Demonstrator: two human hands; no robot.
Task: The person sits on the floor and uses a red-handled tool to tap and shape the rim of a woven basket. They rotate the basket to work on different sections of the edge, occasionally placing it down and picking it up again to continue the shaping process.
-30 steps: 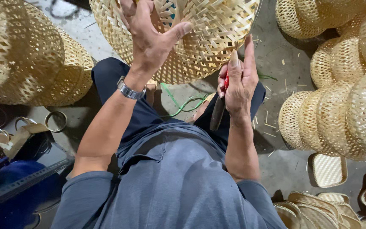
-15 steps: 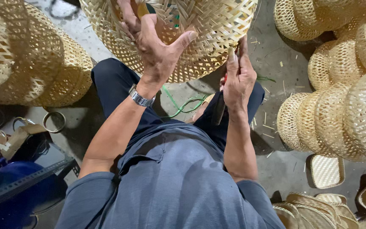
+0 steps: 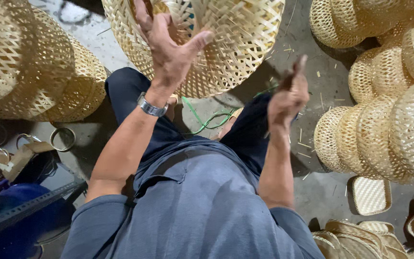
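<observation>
A large woven bamboo basket (image 3: 245,43) lies on its side against my knees, its loose strip ends sticking out along the edge. My left hand (image 3: 168,50), with a metal watch (image 3: 150,106) at the wrist, is raised against the basket's weave, fingers spread and thumb held out. Just right of the basket's lower edge, my right hand (image 3: 288,98) is blurred and closed around a dark narrow tool (image 3: 289,76) that pokes up between its fingers. It does not touch the basket. A green cord (image 3: 207,117) lies on the floor between my legs.
Stacks of round woven baskets (image 3: 389,129) stand at the right, and more (image 3: 29,67) at the left. Flat woven lids (image 3: 371,194) lie at the lower right. Metal rings (image 3: 62,139) and a dark blue crate (image 3: 20,211) sit at the lower left, on concrete floor strewn with bamboo scraps.
My right hand has drawn back from the basket's edge, down and to the right. My left hand has shifted right across the weave and lifted, its fingers curling more.
</observation>
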